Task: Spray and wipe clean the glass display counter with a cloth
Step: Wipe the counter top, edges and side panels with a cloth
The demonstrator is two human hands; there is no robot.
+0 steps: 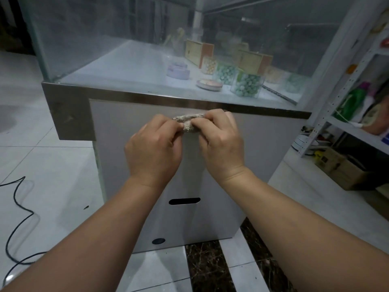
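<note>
A glass display counter (88, 34) stands in front of me on a grey cabinet base (130, 127) with a steel trim. Its panes look hazy. Both my hands are held together in front of the base, just below the trim. My left hand (154, 148) and my right hand (221, 144) pinch a small, crumpled, greyish-beige cloth (188, 123) between their fingertips. Most of the cloth is hidden by my fingers. No spray bottle is in view.
Inside the case lie boxes (199, 52), clear tubs of green beads (247, 85) and round tins (209, 83). A white metal shelf rack (328, 102) with goods stands at right, cardboard boxes (341, 167) below it. A black cable (16, 207) snakes over the tiled floor at left.
</note>
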